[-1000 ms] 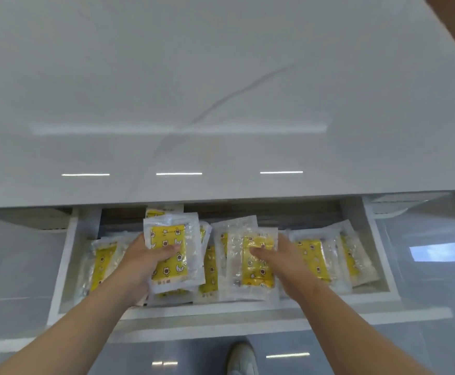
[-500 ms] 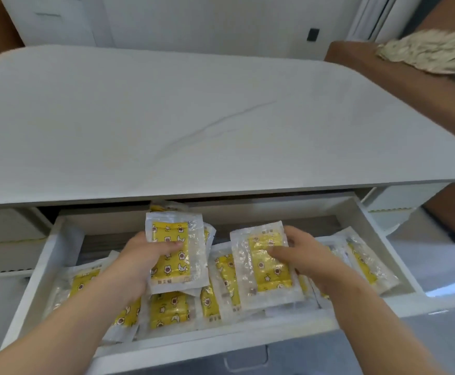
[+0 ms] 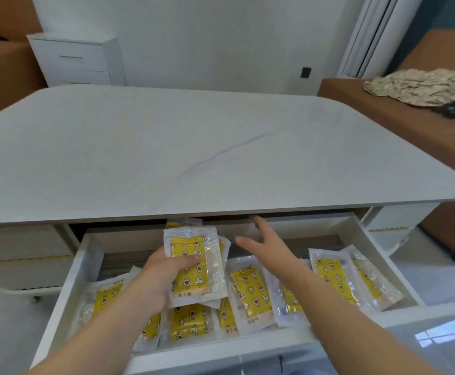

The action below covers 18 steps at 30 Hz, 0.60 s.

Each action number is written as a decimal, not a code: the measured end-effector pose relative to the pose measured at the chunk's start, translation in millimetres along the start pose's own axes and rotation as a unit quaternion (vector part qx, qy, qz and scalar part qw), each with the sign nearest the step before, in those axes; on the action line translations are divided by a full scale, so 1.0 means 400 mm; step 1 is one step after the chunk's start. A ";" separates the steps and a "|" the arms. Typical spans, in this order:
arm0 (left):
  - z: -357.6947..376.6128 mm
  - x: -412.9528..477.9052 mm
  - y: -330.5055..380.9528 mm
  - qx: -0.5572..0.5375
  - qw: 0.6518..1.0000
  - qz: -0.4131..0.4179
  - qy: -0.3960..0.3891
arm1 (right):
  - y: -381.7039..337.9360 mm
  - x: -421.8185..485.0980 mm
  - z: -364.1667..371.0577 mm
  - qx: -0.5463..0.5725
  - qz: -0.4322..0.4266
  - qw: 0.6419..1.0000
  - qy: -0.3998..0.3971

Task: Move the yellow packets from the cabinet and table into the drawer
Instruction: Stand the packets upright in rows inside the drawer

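Packet (image 3: 202,280) sits gripped in left fingers (image 3: 185,262) above drawer (image 3: 66,288), right fingers (image 3: 248,242) (spread, empty) just beside.

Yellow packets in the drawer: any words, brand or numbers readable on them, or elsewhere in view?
On the held packet, in the left hand: small print along its bottom edge, too blurred to read.
On the loose packets in the drawer: same small print, unreadable.
Elsewhere: no text.
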<state>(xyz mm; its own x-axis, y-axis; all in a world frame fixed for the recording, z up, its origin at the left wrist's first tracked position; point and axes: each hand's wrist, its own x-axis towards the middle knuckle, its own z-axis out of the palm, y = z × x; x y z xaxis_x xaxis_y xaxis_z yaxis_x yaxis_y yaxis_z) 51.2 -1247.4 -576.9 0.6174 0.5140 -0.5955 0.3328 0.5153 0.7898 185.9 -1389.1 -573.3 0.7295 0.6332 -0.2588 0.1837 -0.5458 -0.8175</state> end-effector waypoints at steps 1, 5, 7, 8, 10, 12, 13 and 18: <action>-0.002 -0.003 0.001 0.001 1.000 0.003 -0.012 | -0.017 0.010 0.024 0.096 0.013 0.995 -0.034; -0.009 -0.013 0.007 0.006 0.997 0.002 -0.071 | -0.038 0.020 0.115 0.218 0.029 0.972 -0.081; -0.016 -0.012 0.016 -0.001 0.997 -0.005 -0.076 | -0.036 0.021 0.120 0.196 0.017 0.978 -0.061; -0.019 -0.009 0.019 -0.008 0.997 -0.014 -0.070 | -0.032 0.022 0.119 0.185 0.013 0.981 -0.053; -0.024 0.001 0.023 -0.009 0.999 -0.027 -0.040 | -0.020 0.024 0.112 0.163 0.008 0.986 -0.041; -0.031 0.007 0.029 0.039 0.999 0.006 -0.002 | -0.021 0.021 0.104 0.131 -0.001 0.991 -0.029; -0.040 0.008 0.030 0.065 0.997 0.029 0.021 | -0.019 0.021 0.103 0.119 -0.008 0.993 -0.024; -0.134 0.017 0.015 0.197 0.977 0.064 0.039 | -0.013 0.019 0.099 0.085 -0.043 0.993 -0.067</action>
<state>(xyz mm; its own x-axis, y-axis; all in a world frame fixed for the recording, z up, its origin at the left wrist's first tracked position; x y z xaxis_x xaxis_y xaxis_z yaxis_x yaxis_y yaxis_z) 19.0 -1204.2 -584.3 0.6207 0.6153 -0.4860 0.5155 0.1467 0.8442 164.5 -1359.7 -591.5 0.6199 0.7470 -0.2401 0.1198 -0.3925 -0.9119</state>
